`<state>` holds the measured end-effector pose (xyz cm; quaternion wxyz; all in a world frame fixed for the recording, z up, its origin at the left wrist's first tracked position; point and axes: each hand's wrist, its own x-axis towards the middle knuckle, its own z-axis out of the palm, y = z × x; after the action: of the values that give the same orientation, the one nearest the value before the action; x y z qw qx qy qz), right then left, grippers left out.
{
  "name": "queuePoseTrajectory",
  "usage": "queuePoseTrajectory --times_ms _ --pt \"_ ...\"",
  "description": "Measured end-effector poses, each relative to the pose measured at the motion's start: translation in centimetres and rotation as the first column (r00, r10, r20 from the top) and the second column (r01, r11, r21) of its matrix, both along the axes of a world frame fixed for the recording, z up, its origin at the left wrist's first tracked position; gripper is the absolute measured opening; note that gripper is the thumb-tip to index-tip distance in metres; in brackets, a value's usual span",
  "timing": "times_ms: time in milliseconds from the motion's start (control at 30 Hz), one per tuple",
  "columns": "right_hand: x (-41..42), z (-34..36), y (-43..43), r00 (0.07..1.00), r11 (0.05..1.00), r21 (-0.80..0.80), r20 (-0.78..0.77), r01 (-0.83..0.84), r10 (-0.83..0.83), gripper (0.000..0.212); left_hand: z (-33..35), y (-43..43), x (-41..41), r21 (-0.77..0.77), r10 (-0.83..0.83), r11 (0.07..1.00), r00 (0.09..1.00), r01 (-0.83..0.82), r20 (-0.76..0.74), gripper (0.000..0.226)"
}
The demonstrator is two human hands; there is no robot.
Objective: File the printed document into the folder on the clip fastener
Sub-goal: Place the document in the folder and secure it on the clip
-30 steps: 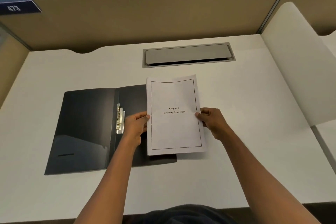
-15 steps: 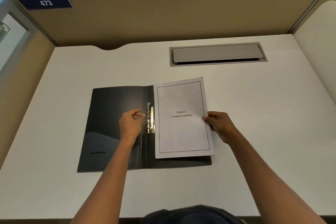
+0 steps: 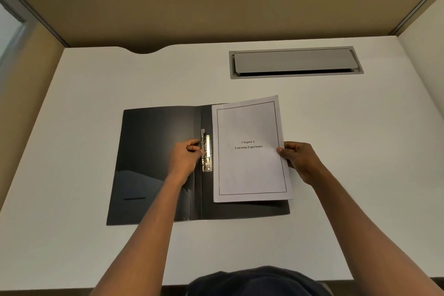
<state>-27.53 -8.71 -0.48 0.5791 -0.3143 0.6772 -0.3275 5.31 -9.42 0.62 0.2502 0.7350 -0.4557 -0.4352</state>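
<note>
White doc (image 3: 251, 151) long axis front-back, right hand (image 3: 300, 162) grip pinching edge, left hand (image 3: 186, 157) pinching clip (image 3: 206, 151)

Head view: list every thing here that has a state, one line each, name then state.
folder: open, flat on the desk.
clip fastener: on the spine, uncovered, no paper under it.
printed document: lying on the folder's right half, not clipped.
left hand: fingertips at the clip fastener.
right hand: pinching the document's right edge.
cable hatch: lid slightly ajar.
</note>
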Motion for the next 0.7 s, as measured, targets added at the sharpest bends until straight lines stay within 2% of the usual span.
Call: queuePoseTrajectory --times_ms 300,467,700 --pt "1.3 -0.2 -0.3 1.000 0.999 0.034 0.003 -0.026 0.026 0.013 -0.4 0.0 0.5 0.016 -0.025 1.000 1.000 0.025 0.009 0.048" --pt "2.1 -0.3 -0.5 1.000 0.999 0.039 -0.014 -0.018 0.019 0.003 -0.6 0.0 0.5 0.008 -0.025 1.000 0.999 0.025 0.020 0.048" --pt "2.2 -0.1 -0.6 0.999 0.998 0.057 -0.018 -0.034 0.035 0.006 -0.7 0.0 0.5 0.004 -0.027 1.000 1.000 0.027 0.005 0.049"
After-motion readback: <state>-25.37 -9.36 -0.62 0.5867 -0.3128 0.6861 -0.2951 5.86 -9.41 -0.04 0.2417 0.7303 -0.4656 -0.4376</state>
